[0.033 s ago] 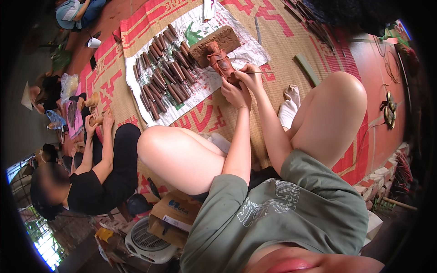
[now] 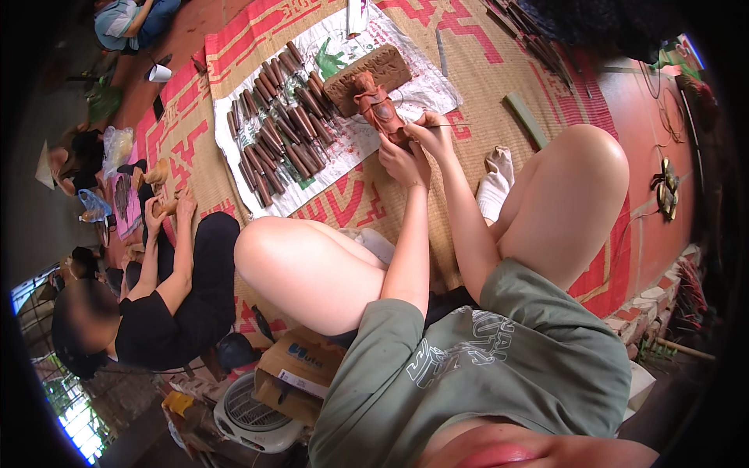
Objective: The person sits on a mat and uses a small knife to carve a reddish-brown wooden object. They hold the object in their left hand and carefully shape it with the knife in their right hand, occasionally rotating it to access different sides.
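A reddish-brown carved figurine [image 2: 378, 105] leans with its upper end against a rough brown block [image 2: 390, 69]. My left hand [image 2: 405, 165] is closed around the figurine's lower end. Close beside it, my right hand [image 2: 431, 136] pinches a thin, dark-shafted tool [image 2: 444, 125] and rests against the figurine's lower part. The tool's tip is hidden by my fingers and too small to make out. Left of the block lie several hand tools with brown handles [image 2: 303, 121], side by side in rows on a white printed sheet [image 2: 365, 144].
A patterned straw mat [image 2: 468, 54] spreads under everything. A narrow blade [image 2: 441, 53] and a green-grey bar [image 2: 526, 121] lie on its right. More long tools [image 2: 546, 58] lie at the far right. A person in black [image 2: 175, 312] sits at my left, holding a brown piece.
My right hand and its tool have shifted very slightly. The figurine and my left hand stay in place.
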Motion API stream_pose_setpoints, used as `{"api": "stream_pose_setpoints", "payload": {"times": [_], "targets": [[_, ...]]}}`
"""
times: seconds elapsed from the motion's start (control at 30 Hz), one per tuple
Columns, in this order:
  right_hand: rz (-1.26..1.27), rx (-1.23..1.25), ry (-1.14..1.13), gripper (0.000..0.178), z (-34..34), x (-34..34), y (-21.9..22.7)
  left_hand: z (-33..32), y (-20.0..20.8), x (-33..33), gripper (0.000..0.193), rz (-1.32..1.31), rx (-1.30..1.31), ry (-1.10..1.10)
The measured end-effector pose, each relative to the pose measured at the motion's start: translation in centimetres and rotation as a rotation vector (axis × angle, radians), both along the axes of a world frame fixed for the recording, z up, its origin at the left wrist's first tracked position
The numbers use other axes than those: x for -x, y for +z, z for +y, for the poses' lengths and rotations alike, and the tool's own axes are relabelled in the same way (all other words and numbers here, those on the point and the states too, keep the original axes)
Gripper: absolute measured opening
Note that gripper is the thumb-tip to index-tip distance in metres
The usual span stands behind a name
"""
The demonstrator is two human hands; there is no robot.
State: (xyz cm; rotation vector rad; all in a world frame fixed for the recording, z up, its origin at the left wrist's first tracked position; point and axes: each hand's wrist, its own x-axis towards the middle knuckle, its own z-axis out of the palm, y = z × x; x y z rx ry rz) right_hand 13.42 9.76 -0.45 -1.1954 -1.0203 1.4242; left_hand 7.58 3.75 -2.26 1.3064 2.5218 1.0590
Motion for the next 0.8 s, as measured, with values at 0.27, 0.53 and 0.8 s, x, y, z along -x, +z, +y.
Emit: {"api": "stream_pose_setpoints", "payload": {"times": [0.27,0.53,0.8], "targets": [[0.070,0.013,-0.019,0.021,1.0,0.4,-0.6,0.2,0.6,-0.3,0.088,-0.027,0.072,0.015],[0.129,0.008,-0.089,0.015,0.8,-1.0,-0.1,0.2,1.3,-0.1,0.090,-0.086,0.079,0.047],[-0.468,-0.169,-0.011,0.013,1.0,0.6,1.3,0.0,1.7,0.4,0.085,-0.111,0.027,0.027]]}}
